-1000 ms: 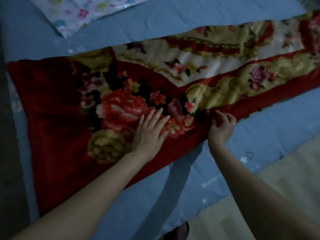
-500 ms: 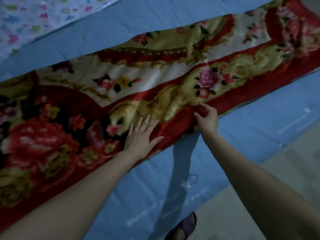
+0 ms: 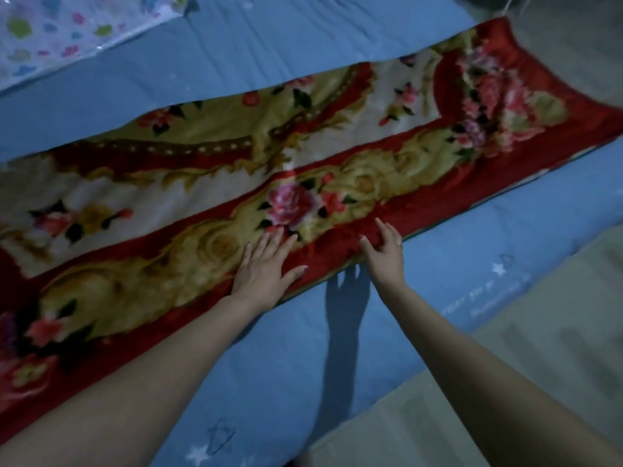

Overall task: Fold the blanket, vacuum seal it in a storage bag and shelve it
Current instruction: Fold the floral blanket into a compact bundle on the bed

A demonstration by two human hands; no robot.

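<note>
Red plush blanket (image 3: 337, 170) is lying as a long folded strip across the blue sheet (image 3: 438, 298), running from eight o'clock to two o'clock. I am pressing my left hand (image 3: 266, 264) flat on it, fingers straight and spread, holding nothing, probably to smooth the layers. At three o'clock of it, my right hand (image 3: 384, 251) is resting on the near red border, fingers loosely bent; whether they are pinching the edge I cannot tell. Dim light is blurring the pattern, and the strip's left end is being cut off by the frame's edge.
</note>
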